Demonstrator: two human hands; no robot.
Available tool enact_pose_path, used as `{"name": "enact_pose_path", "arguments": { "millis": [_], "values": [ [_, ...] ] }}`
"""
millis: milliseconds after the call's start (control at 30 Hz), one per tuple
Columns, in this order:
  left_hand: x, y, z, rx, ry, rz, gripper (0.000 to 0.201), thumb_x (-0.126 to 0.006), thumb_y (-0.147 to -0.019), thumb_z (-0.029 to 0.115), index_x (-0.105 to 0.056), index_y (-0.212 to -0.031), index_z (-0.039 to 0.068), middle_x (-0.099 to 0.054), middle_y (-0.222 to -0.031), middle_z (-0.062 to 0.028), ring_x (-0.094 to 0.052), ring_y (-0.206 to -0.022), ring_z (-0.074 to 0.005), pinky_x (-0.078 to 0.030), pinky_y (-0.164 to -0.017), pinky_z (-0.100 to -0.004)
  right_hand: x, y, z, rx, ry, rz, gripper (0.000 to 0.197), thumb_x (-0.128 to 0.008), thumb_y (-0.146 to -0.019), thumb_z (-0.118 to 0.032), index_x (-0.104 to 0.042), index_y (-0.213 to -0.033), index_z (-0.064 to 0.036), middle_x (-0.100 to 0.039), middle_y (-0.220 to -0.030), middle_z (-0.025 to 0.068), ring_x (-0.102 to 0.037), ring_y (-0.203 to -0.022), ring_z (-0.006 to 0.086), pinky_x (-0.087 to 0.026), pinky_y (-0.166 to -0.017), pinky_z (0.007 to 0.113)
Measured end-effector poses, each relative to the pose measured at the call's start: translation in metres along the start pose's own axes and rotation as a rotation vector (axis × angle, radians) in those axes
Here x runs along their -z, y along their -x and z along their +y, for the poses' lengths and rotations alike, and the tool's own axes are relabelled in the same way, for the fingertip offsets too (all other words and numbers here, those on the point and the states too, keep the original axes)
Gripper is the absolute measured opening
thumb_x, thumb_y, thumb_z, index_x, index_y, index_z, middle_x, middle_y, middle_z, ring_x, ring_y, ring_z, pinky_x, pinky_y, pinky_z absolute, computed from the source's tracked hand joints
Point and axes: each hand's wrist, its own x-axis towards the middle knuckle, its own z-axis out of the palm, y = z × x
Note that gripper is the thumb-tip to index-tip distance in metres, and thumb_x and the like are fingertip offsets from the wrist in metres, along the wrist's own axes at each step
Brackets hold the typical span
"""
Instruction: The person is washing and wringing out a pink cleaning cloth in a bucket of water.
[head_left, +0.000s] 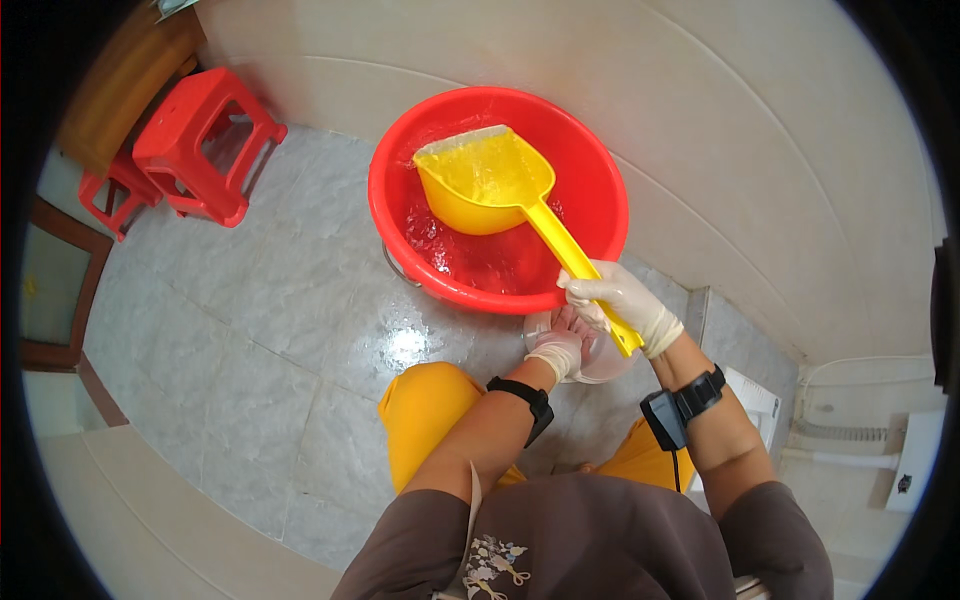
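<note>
**Yellow dustpan held over red basin of water**

The right hand (625, 300), in a pale glove, was clenched around the lower end of the handle of a yellow dustpan (487, 178). The dustpan's scoop sat inside the red basin (598, 180), at about 11 o'clock from the right hand, with its open lip turned toward 12 o'clock. The scoop was wet and rested low in the basin, over or in the shallow water (470, 258) (whether it touched the bottom could not be told).

The left hand (558, 350), also gloved, was at about 8 o'clock from the right hand, just beside it. It was closed loosely at the rim of a clear round container (608, 368) on the floor, below the basin's near edge. Whether it actually gripped the container could not be told.

Each forearm carried a black wrist strap; the one on the right wrist (690, 400) held a small black box with a cable.

The basin stood on a grey tiled floor (260, 300), wet at its 7 o'clock side. Two red plastic stools (205, 140) stood well apart at the basin's 9 o'clock, near a wooden piece of furniture (120, 85).
</note>
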Motion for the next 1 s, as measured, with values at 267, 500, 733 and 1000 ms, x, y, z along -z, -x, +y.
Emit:
{"name": "enact_pose_path", "arguments": {
  "millis": [267, 500, 733, 1000],
  "values": [
    [-0.024, -0.027, -0.009, -0.108, 0.004, 0.208, 0.053, -0.031, -0.090, 0.030, -0.031, -0.138, 0.009, -0.021, -0.147, -0.0114, -0.012, -0.137, -0.0298, -0.007, -0.113, -0.0364, 0.006, 0.083, -0.001, 0.137, -0.072, 0.142, 0.019, -0.061, -0.082, -0.013, -0.051, -0.092, -0.0004, -0.045, -0.054, -0.0006, -0.040, -0.036, 0.0069, -0.032, -0.035, 0.019],
    [-0.050, -0.054, -0.020, -0.242, -0.216, 0.465, 0.105, -0.074, -0.059, 0.030, -0.014, -0.144, 0.019, 0.003, -0.151, -0.0131, -0.009, -0.131, -0.0554, -0.021, -0.108, -0.0507, 0.016, 0.185, -0.001, 0.156, -0.069, 0.473, 0.031, -0.069, -0.075, -0.016, -0.050, -0.092, 0.0015, -0.045, -0.052, -0.0001, -0.036, -0.030, 0.0063, -0.028, -0.029, 0.019],
    [0.005, -0.010, 0.004, -0.095, -0.012, 0.127, 0.083, -0.077, -0.057, 0.039, -0.048, -0.129, 0.010, -0.055, -0.115, -0.0228, -0.055, -0.107, -0.0356, -0.043, -0.093, -0.0372, 0.038, 0.264, 0.025, 0.083, -0.016, 0.632, 0.035, -0.072, -0.072, -0.016, -0.051, -0.093, 0.0026, -0.047, -0.053, 0.0041, -0.040, -0.031, 0.0099, -0.033, -0.030, 0.020],
    [-0.017, -0.043, -0.008, 0.038, -0.011, -0.029, 0.074, -0.077, -0.062, 0.034, -0.050, -0.128, 0.013, -0.053, -0.125, -0.0151, -0.059, -0.104, -0.0297, -0.047, -0.090, -0.0384, 0.053, 0.286, 0.057, -0.195, 0.068, 0.696, 0.025, -0.063, -0.078, -0.008, -0.050, -0.097, 0.0023, -0.049, -0.059, 0.0038, -0.047, -0.037, 0.0104, -0.039, -0.034, 0.022]
  ]
}}
